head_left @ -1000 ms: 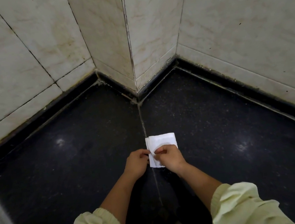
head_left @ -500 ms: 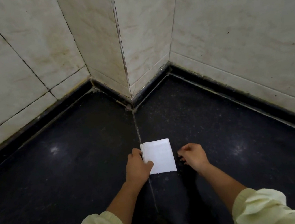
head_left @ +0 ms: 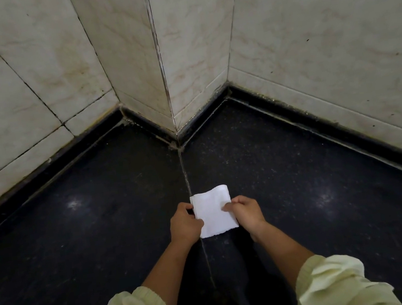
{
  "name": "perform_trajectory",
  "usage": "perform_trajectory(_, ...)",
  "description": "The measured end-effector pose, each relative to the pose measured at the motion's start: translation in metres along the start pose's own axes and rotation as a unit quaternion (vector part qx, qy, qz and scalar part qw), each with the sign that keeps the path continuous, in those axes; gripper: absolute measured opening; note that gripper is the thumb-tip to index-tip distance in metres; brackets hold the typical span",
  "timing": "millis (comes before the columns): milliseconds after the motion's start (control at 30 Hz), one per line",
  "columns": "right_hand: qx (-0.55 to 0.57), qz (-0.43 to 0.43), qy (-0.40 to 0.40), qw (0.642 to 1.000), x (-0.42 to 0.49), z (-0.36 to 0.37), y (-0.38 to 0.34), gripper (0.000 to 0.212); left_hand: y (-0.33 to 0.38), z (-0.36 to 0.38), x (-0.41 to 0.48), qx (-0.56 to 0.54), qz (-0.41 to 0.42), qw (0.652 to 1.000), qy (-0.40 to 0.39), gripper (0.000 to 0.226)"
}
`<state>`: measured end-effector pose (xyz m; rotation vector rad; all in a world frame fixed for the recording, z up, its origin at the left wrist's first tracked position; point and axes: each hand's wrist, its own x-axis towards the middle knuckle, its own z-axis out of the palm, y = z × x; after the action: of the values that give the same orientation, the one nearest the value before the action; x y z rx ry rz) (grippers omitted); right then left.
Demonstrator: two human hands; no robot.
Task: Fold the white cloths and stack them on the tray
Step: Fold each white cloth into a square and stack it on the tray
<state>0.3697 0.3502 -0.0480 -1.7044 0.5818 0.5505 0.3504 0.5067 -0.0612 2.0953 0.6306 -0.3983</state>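
Both hands, left (head_left: 184,223) and right (head_left: 247,212), pinch the small folded white cloth (head_left: 214,212) on the black speckled desk (head_left: 102,230); folding looks finished, stacking on the tray comes next.

A small white cloth (head_left: 214,212), folded into a compact rectangle with layered edges showing along its left side, sits over the pale seam of a dark speckled stone counter (head_left: 102,230). It appears to lie flat, though its far right corner lifts slightly.
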Motion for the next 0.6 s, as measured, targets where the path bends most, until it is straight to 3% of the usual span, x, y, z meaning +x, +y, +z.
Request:
perform_trajectory(133, 0.085, 0.018, -0.061, 0.994, -0.006, 0.0, -0.006, 0.009, 0.003, -0.005, 0.001, -0.039, -0.03, 0.998, -0.025, 0.042)
perform_trajectory(300, 0.18, 0.03, -0.118, 0.976, -0.011, -0.005, -0.01, 0.022, 0.001, -0.006, 0.001, -0.235, -0.096, 0.964, -0.086, 0.027)
perform_trajectory(367, 0.206, 0.029, -0.127, 0.97, -0.013, -0.009, -0.011, 0.027, 0.005, -0.008, -0.004, -0.268, -0.104, 0.949, -0.13, 0.016)
perform_trajectory(467, 0.223, 0.022, -0.134, 0.965, -0.017, -0.019, -0.012, 0.034, 0.014, -0.009, -0.011, -0.311, -0.123, 0.922, -0.194, 0.021)
perform_trajectory(600, 0.209, 0.003, -0.095, 0.973, -0.024, -0.034, -0.011, 0.024, 0.024, -0.009, -0.016, -0.354, -0.127, 0.904, -0.203, 0.028)
